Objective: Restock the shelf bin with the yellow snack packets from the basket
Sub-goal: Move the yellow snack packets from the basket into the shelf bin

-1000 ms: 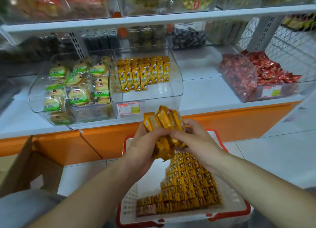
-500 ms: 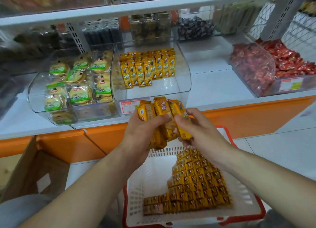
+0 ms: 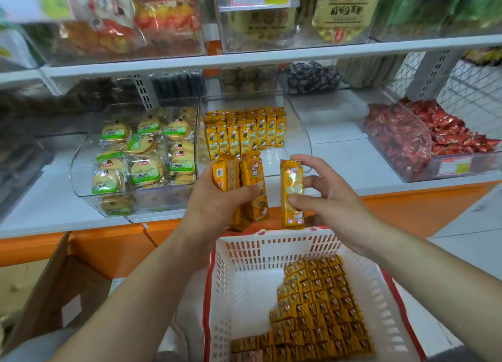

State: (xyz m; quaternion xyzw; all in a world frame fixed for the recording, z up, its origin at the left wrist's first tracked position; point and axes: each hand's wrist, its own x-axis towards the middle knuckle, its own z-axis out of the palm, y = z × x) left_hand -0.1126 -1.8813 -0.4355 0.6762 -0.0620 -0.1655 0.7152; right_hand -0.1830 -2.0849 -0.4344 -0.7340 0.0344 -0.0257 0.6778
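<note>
Shelf bin point(image 3: 298, 144) behind; left hand point(image 3: 214, 206) clamps packet bunch point(image 3: 244, 187), right hand point(image 3: 323, 198) pinches single packet point(image 3: 291, 193).

The yellow snack packets point(image 3: 292, 196) are glossy foil-like film that catches the light. The shelf bin point(image 3: 296, 136) is clear, smooth, shiny plastic. The basket point(image 3: 271, 253) is matt white plastic lattice with a red rim. The shelf point(image 3: 339, 149) looks smooth, white and painted, with an orange front edge. A brown cardboard box point(image 3: 49, 293) looks dull and papery.
</note>
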